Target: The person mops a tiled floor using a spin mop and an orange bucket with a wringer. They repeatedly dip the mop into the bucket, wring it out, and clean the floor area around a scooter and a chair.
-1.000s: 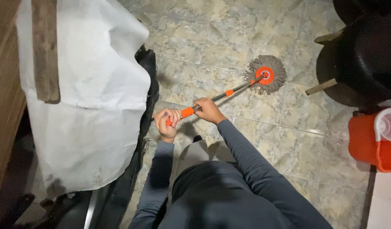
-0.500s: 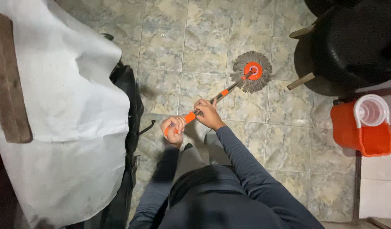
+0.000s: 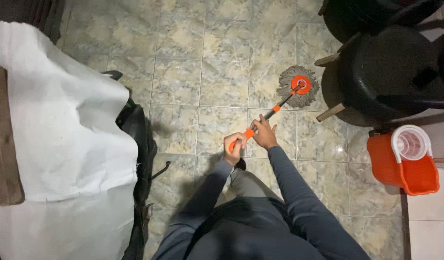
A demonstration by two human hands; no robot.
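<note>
**Inspector:** Two hands on one tool. Far left, a white cloth [image 3: 63, 130] drapes over furniture, with a black bag [image 3: 137, 130] just beside it on the tiled floor [image 3: 193, 77]. Moving right, the left hand [image 3: 235, 147] is clenched around the orange end grip of the mop handle [image 3: 265, 117]; the right hand [image 3: 264, 136] grasps the shaft just ahead of it, fingers partly spread.

**Clerk:** And the working end?

**Inspector:** The mop head [image 3: 298, 85], grey strands around an orange disc, lies flat on the floor, close beside a black chair [image 3: 385, 72]. An orange bucket [image 3: 405, 161] stands further right.

**Clerk:** Handling?

**Inspector:** Judged light. The shaft looks stiff and slim; the strands are soft and would drag if wet. The two spaced grips suit it, steering from the rear, pressing from the front.
</note>
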